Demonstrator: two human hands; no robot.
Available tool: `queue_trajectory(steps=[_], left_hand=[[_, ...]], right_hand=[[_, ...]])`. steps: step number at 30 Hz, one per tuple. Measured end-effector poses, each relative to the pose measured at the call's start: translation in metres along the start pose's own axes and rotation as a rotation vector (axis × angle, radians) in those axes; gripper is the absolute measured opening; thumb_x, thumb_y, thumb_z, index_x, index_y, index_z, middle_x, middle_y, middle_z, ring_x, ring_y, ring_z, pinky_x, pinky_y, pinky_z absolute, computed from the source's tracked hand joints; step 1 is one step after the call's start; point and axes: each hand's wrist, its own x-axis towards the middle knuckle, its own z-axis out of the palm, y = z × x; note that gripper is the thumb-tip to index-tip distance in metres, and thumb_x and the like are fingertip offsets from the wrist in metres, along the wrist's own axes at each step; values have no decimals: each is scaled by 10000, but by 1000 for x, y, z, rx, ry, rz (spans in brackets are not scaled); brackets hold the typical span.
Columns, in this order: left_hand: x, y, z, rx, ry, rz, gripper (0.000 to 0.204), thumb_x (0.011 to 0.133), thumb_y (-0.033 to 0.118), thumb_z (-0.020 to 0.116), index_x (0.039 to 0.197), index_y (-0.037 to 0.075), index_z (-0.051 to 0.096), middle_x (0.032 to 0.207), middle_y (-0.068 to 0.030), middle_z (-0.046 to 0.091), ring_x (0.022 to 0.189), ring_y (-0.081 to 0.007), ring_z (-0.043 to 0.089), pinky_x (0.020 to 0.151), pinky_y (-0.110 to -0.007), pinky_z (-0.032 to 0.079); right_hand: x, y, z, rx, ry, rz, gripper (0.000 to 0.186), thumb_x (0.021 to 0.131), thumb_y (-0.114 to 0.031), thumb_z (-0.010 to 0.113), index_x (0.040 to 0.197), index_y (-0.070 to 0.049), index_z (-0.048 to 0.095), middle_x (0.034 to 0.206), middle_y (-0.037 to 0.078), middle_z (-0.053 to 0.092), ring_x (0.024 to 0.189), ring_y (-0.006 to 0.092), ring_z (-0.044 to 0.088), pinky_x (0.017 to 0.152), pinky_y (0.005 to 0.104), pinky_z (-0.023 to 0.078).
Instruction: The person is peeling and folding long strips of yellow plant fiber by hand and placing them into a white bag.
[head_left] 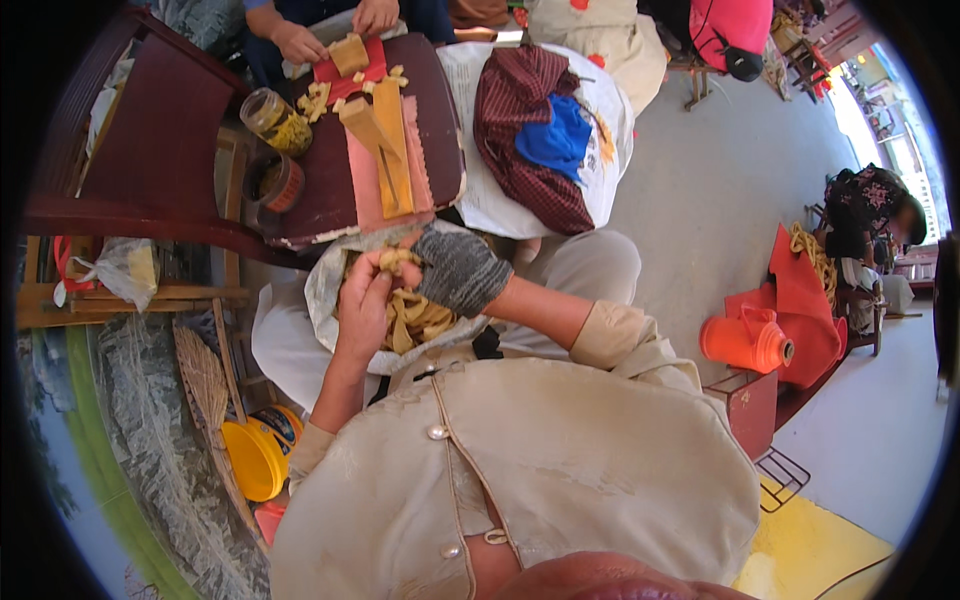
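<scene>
My left hand (362, 305) is bare and pinches a yellow-tan strip piece (393, 260) at its fingertips. My right hand (458, 270) wears a grey knitted glove and grips the same piece from the right. Both hands hover over a pile of yellow-tan strips (415, 318) lying in a white sack (325, 290) on my lap. Just beyond stands a dark red table (440, 110) with a pink cloth (365, 190), a long tan wooden wedge (388, 145) and small tan blocks (315, 98).
Another person's hands (300, 42) work a tan block across the table. A glass jar (272, 120) sits at the table's left. A plaid-and-blue cloth bundle (540, 135) lies right of it. An orange jug (748, 340), yellow bucket (255, 455) and broom (205, 375) stand nearby.
</scene>
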Motion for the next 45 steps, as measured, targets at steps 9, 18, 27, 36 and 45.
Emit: queue_trajectory(steps=[9,18,27,36,45], left_hand=[[0,4,-13,276,198,221,72,879,2,471,925,-2,526,803,-15,568,744,-57,524,666,-190,425],[-6,10,8,312,220,225,198,882,146,537,978,-18,595,823,-38,616,744,-86,558,683,-210,447],[1,21,-5,452,168,233,85,827,52,597,886,10,641,703,2,615,645,-40,545,584,-175,442],[6,17,-16,1042,246,574,219,777,49,618,996,60,605,891,-51,630,767,-194,609,688,-271,482],[7,-12,-36,1290,42,614,191,722,73,570,909,96,538,795,-43,530,781,-253,561,643,-344,452]], right_hand=[[11,-25,-20,884,-448,500,334,838,-350,582,841,-16,590,622,11,524,515,81,506,478,219,424],[13,-6,2,801,-158,514,237,788,-218,648,728,-16,539,556,33,516,455,107,509,443,226,413],[17,20,-10,1344,-24,672,82,825,-61,584,820,-71,503,616,-22,425,466,63,365,422,198,291],[17,13,-2,722,-228,557,193,816,-160,612,750,-51,466,607,54,544,539,127,541,495,250,444],[3,4,38,652,-242,482,166,758,-130,623,753,-30,490,629,59,520,542,162,541,512,288,448]])
